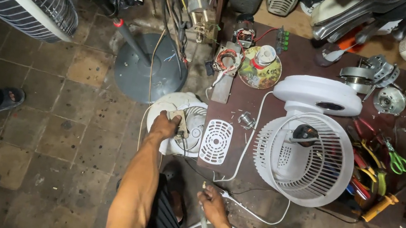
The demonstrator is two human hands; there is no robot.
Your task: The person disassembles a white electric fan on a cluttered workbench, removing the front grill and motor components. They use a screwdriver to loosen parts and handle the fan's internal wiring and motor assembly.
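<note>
One small beige block, seemingly a plug or adapter, sits on a round white fan housing at the table's nine-o'clock edge; its long axis runs roughly from eight to two o'clock. The left hand pinches it. The right hand, at six o'clock, is closed around a thin pale rod running twelve to six. A white fan guard lies at three o'clock.
</note>
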